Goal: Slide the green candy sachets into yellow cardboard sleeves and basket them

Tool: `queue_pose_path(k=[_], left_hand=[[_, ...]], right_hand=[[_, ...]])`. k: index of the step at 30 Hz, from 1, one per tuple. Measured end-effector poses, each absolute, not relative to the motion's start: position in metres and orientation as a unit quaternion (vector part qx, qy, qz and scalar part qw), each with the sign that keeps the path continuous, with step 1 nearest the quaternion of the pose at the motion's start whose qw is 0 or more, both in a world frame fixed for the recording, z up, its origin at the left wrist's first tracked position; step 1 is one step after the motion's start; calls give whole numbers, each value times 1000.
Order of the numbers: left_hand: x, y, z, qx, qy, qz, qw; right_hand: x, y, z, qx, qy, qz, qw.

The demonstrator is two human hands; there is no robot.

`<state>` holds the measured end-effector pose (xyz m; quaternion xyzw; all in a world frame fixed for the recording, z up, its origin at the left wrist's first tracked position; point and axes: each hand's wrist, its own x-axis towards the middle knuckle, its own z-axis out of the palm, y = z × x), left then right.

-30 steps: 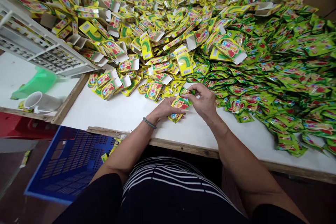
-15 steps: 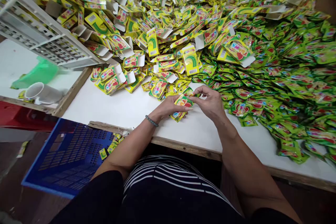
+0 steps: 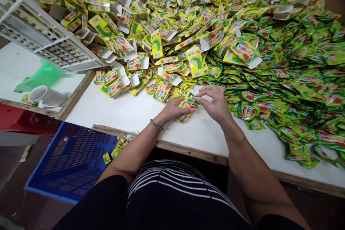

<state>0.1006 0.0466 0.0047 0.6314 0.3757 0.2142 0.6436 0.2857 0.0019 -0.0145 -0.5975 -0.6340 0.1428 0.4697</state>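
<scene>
We have the left hand (image 3: 173, 110) closed around a small printed box (image 3: 188, 103), its thumb laid across the face and its other fingers mostly hidden underneath. The box is tilted, just above the front part of the white bench (image 3: 134, 115), between our two hands.

Our right hand (image 3: 217, 105) is at the box's upper end, thumb and index fingertips near each other there, with a gap showing between them further back; the remaining fingers are bent and slightly fanned. We cannot tell whether those fingertips pinch the end of the box or only rest against it.

Beyond our hands lies a heap of yellow boxes (image 3: 156, 44), several with white flaps open, and to the right a broad spread of green pouches (image 3: 296, 79). A white mug (image 3: 52, 97) lies on its side at the left, and below the bench edge sits a blue basket (image 3: 90, 147) with a few small yellow packs (image 3: 115, 151) in it.

Compared with half a second ago, our right fingers have loosened from a tighter bunch, and the box's lower corner sits slightly higher. The heap and the pouches look unchanged.
</scene>
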Motion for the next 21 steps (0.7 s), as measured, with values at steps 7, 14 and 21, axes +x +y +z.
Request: queue_pose_path(k=[7,14,21], left_hand=[[106,46,-1,546,344,284,709],[110,46,-5,496,337,453,660],[102,47,-2,544,330,368,678]], right_hand=[[272,1,-19,-594,-631,235,440],[265,4,-14,-548,-504,348,570],[263,4,-19,-527,-509,426,531]])
